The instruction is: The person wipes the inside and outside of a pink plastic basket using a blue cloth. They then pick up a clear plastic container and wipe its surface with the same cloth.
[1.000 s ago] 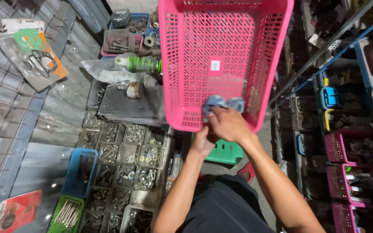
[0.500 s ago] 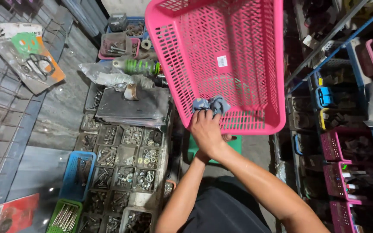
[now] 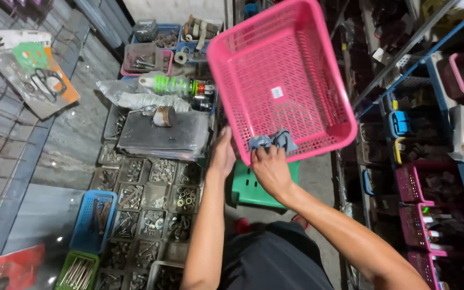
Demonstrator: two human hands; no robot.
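my left hand [image 3: 224, 156] holds the edge of the big pink basket [image 3: 280, 80], tipped up over the green stool [image 3: 253, 188]. my right hand [image 3: 269, 167] squeezes a blue rag [image 3: 272, 140] inside it.

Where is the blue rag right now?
In the head view, the blue rag sits centre frame, pressed by the right hand against the pink basket's lower rim.
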